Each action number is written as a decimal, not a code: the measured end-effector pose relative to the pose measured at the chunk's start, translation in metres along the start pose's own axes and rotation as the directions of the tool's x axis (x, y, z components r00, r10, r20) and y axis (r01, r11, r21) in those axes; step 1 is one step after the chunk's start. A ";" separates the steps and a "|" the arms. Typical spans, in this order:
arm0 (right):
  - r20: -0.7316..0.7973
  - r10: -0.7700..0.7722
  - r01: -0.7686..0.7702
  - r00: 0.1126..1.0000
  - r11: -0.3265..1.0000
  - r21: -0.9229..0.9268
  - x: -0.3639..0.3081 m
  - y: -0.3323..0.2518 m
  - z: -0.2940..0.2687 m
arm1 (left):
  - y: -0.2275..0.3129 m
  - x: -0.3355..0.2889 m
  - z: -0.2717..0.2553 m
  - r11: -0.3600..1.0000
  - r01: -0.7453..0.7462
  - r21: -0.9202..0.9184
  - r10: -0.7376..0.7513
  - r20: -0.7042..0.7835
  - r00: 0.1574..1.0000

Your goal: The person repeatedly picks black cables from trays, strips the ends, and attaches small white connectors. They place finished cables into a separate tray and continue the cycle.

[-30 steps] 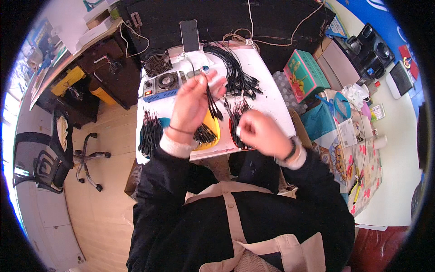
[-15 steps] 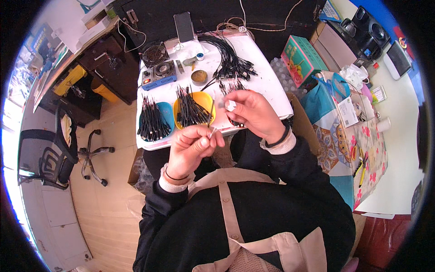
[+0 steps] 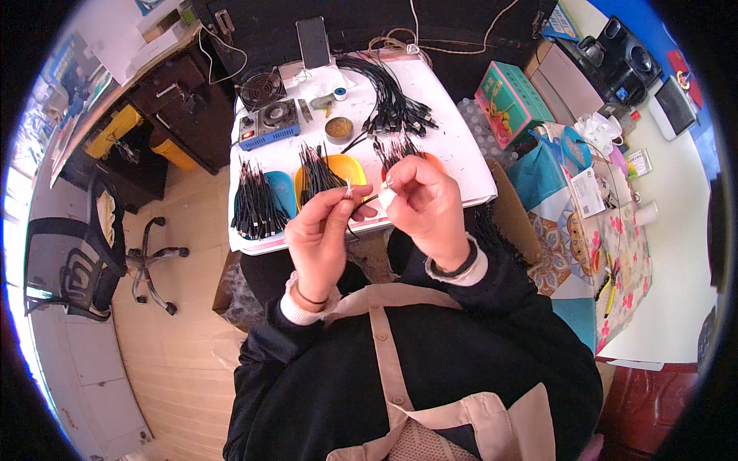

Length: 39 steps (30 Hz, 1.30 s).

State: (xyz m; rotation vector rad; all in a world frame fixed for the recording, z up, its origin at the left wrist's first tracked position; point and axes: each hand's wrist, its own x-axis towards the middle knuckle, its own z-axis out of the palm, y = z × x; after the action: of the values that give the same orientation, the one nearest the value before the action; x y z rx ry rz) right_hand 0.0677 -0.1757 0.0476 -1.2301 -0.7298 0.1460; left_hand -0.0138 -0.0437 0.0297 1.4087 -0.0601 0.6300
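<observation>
In front of the table's near edge, my left hand (image 3: 321,238) pinches a short black cable (image 3: 367,201) between thumb and fingers. Thin pale wires (image 3: 348,187) stick up at its fingertips. My right hand (image 3: 427,206) is closed close beside it, thumb and forefinger pinched at the cable's other end. A white wrap (image 3: 386,196) shows at the right thumb; whether it is tape or something held, I cannot make out. Beyond the hands, bundles of black cables (image 3: 257,201) lie over a blue tray (image 3: 281,190), a yellow tray (image 3: 350,167) and a red tray (image 3: 435,163).
On the white table (image 3: 461,157) stand a blue fan device (image 3: 269,127), a small round tin (image 3: 338,129), a phone (image 3: 313,43) and a heap of black cables (image 3: 396,107). A green carton (image 3: 510,104) and a side table with bags are on the right; an office chair (image 3: 77,253) stands left.
My right hand has come down and left to meet the cable. The left hand has turned and risen slightly, and the cable now lies slanted between both hands.
</observation>
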 end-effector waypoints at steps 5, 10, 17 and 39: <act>-0.121 -0.074 0.063 0.990 0.994 -0.091 -0.010 0.000 0.006 | 0.001 0.002 0.016 0.813 -0.268 0.518 0.291 0.037 0.956; 0.036 0.036 -0.036 0.999 0.999 -0.006 -0.011 -0.004 -0.017 | -0.005 0.001 0.011 0.952 0.234 -0.197 -0.218 0.103 0.971; 0.074 0.036 -0.032 0.997 0.998 -0.058 -0.012 -0.009 -0.023 | -0.007 0.002 0.016 0.890 0.344 -0.299 -0.295 0.198 0.935; 0.344 0.465 -0.578 0.816 0.629 0.520 -0.013 -0.002 -0.028 | -0.005 -0.008 0.005 0.823 0.460 -0.334 -0.363 0.315 0.877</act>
State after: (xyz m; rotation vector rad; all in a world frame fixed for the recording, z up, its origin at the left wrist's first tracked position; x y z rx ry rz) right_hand 0.0729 -0.2049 0.0398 -0.7650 -0.3899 0.9304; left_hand -0.0162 -0.0517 0.0228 1.0406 -0.0649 0.0682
